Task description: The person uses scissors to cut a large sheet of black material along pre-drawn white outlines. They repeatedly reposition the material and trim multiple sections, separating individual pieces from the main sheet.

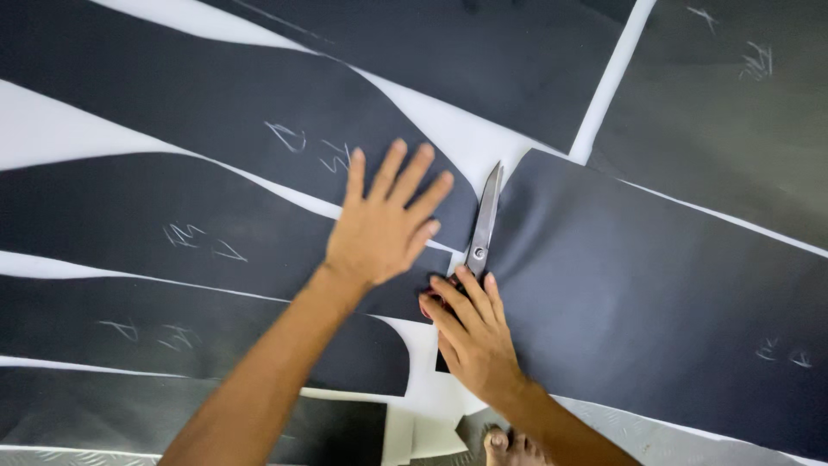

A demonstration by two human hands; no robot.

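My right hand [474,332] grips the handles of metal scissors [483,220], whose blades point away from me along the left edge of a large dark sheet [638,293]. My left hand [379,224] lies flat with fingers spread on a curved dark sheet piece [216,103] just left of the blades. The blades look nearly closed at the tip. Chalk scribbles mark several of the pieces.
Several cut dark strips [129,233] lie side by side to the left on a white surface [466,138]. Another dark sheet [724,112] lies at the upper right. A bare foot [509,447] shows at the bottom edge.
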